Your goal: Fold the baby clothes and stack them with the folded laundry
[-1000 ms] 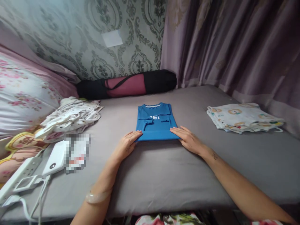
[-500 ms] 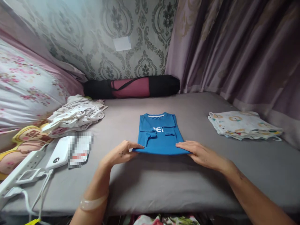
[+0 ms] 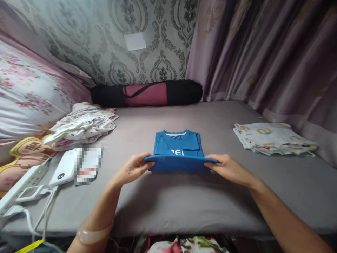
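A blue shirt point(image 3: 177, 142) with white lettering and a white neck trim lies partly folded on the grey bed sheet point(image 3: 184, 203). Its near edge is raised and folds over toward the collar, covering part of the lettering. My left hand point(image 3: 135, 168) pinches the left corner of that edge between thumb and fingers. At the right corner, my right hand point(image 3: 228, 168) grips the fabric the same way. The sleeves are mostly hidden behind the lifted edge.
Folded patterned cloths point(image 3: 271, 137) lie at the right, crumpled light clothes point(image 3: 84, 123) at the left. Nearer on the left are a white power bank point(image 3: 64, 168), a blurred-out flat item, a power strip point(image 3: 23, 184) and cables. A black and red bag point(image 3: 147, 94) lies along the wall.
Both hands have raised the shirt's near edge and tipped it toward the collar. Fabric now hides the sleeve ends and the lower part of the lettering.
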{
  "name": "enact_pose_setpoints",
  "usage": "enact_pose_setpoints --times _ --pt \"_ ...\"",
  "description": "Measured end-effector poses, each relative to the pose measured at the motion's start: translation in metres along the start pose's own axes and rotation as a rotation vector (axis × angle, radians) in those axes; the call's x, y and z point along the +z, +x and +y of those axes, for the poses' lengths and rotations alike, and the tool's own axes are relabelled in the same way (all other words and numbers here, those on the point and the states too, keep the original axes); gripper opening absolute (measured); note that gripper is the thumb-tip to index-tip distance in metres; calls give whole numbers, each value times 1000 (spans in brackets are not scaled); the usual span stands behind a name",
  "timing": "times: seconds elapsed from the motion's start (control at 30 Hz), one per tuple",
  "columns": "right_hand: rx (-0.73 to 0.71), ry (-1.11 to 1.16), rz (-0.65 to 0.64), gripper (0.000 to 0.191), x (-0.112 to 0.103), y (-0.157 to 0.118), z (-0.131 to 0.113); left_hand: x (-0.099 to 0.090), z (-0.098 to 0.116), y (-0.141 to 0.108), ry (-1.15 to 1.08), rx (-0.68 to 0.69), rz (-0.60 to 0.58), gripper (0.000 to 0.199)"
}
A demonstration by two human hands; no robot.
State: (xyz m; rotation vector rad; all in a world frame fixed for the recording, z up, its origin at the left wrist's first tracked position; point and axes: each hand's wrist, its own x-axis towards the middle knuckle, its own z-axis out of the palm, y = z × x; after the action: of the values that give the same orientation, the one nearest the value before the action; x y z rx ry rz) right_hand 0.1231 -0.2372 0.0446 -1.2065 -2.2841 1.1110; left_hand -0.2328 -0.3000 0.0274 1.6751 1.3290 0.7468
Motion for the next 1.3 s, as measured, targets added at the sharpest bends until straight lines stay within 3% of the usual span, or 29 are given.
enact_pose_setpoints --times 0.1,0.17,0.27,0.43,0.83,1.1,1.3 --pt "8 134 185 33 6 23 15 6 -7 24 -108 1 203 29" --pt "11 137 315 34 11 42 26 10 -12 43 -66 -14 343 26" --pt "122 -65 460 31 18 71 36 17 -20 72 100 -29 511 23" --pt "313 -379 526 32 25 106 34 24 -35 107 341 -68 658 17" --pt "438 -570 429 48 25 122 25 30 -56 134 554 -109 650 22" --pt "566 -570 431 40 30 129 27 30 -46 134 761 -373 566 31" --pt "588 -552 429 41 30 133 31 30 -41 137 770 -436 539 34"
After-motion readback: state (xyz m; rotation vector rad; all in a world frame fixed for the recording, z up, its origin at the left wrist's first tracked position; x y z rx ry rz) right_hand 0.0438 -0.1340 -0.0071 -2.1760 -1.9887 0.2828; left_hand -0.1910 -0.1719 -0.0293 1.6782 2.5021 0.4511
